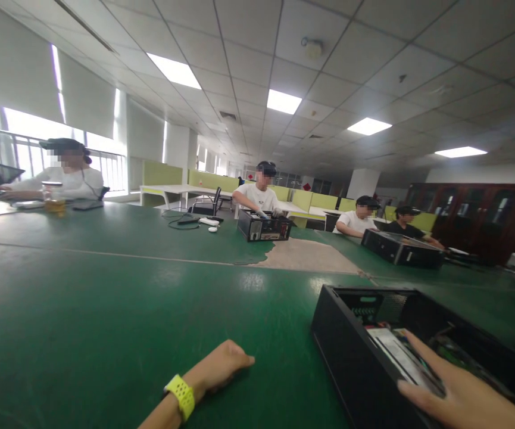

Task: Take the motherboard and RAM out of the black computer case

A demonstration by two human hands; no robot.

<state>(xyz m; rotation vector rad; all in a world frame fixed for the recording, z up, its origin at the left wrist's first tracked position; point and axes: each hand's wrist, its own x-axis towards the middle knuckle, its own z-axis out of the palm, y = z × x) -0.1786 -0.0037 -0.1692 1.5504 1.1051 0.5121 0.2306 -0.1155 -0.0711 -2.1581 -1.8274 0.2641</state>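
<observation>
My left hand (220, 366) rests on the green table (127, 310) with a yellow-green band at the wrist; its fingers are curled loosely and nothing shows in them. My right hand (456, 390) lies over the open black computer case (350, 351) at the lower right. Its index finger stretches along a flat grey and white component (395, 354) inside the case, and its thumb lies beside that part. The hand lies on the part without closing around it.
Several other people sit around the big green table. One at the far middle works on an open computer case (264, 226); two at the right sit behind another black case (402, 248). Cables (186, 221) and a glass jar (54, 199) stand farther back. A worn patch (306, 256) shows bare board.
</observation>
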